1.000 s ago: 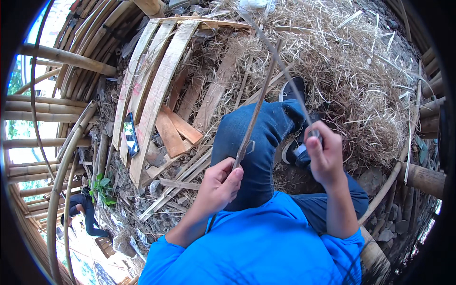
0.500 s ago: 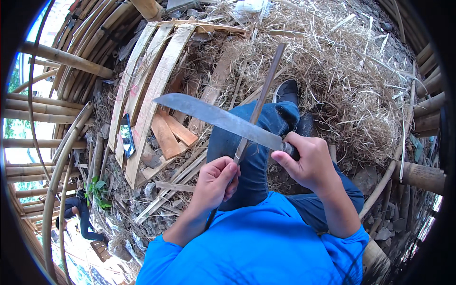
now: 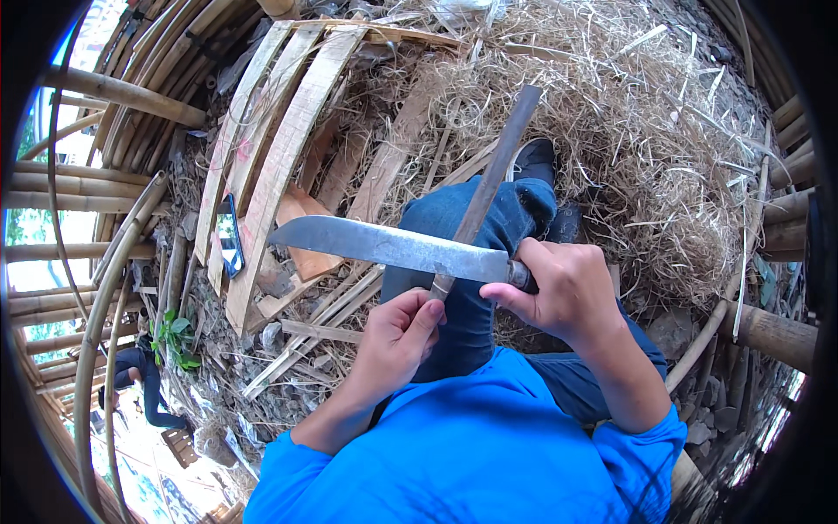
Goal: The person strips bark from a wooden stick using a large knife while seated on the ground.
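Note:
My left hand [image 3: 400,334] is closed around the lower end of a long, narrow brown strip of wood or bamboo [image 3: 499,162], which slants up and away to the right over my bent knee. In my closed right hand [image 3: 563,286] is the short dark handle of a machete [image 3: 384,243]. Its broad grey blade points left and lies across the strip a little above my left thumb. A paler patch shows on the strip between blade and thumb. Whether the edge bites into the strip, I cannot tell.
Fibrous shavings [image 3: 646,166] are heaped ahead and to the right. Pale slatted boards [image 3: 284,162] lie at the left with a phone [image 3: 230,244] on them. Bamboo poles [image 3: 78,175] line the left side. Another person [image 3: 144,380] is at the far lower left, beyond a green plant [image 3: 177,339].
The machete's tip has swung down toward me, so the blade lies more level. The strip has turned and shows a broader face. Both hands keep their holds.

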Demonstrator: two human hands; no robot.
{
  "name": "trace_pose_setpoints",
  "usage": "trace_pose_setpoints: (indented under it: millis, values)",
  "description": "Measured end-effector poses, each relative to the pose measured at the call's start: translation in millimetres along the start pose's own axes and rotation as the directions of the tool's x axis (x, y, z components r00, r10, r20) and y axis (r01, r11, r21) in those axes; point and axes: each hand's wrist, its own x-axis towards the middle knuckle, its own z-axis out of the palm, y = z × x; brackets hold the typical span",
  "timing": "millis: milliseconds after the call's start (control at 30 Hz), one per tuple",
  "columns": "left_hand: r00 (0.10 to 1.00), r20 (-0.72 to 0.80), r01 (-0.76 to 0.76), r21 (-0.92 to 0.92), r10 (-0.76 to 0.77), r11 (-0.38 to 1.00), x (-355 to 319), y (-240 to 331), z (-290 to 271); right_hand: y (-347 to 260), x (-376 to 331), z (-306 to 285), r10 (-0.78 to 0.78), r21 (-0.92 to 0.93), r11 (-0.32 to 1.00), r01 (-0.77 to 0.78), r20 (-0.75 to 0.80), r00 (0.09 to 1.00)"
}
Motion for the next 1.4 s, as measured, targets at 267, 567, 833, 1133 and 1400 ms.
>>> trace_pose_setpoints:
  millis: [267, 567, 833, 1133, 1400]
  values:
    - [0.908, 0.260, 0.379, -0.171, -0.329, 0.910, -8.9, 9.4, -16.9, 10.1, 0.8, 10.0, -0.008, -0.010, 1.000, 0.008, 0.022, 1.000]
    - [0.922, 0.267, 0.340, -0.212, -0.281, 0.916, 1.4, 4.4, -18.4, 4.7, 4.6, 6.9, -0.008, 0.030, 1.000, 0.007, 0.044, 0.999]
    - [0.925, 0.287, 0.308, -0.187, -0.248, 0.933, 5.5, 1.1, -17.7, -0.5, 5.8, 5.3, -0.002, -0.042, 0.999, 0.005, 0.058, 0.998]
    - [0.921, 0.327, 0.300, -0.242, -0.214, 0.923, 7.7, -1.8, -20.3, 18.0, 22.8, 4.0, -0.012, -0.093, 0.996, 0.013, 0.011, 1.000]
    - [0.924, 0.330, 0.281, -0.242, -0.194, 0.929, 8.1, -3.2, -21.7, 31.0, 35.2, -1.3, 0.011, -0.090, 0.996, -0.016, -0.054, 0.998]
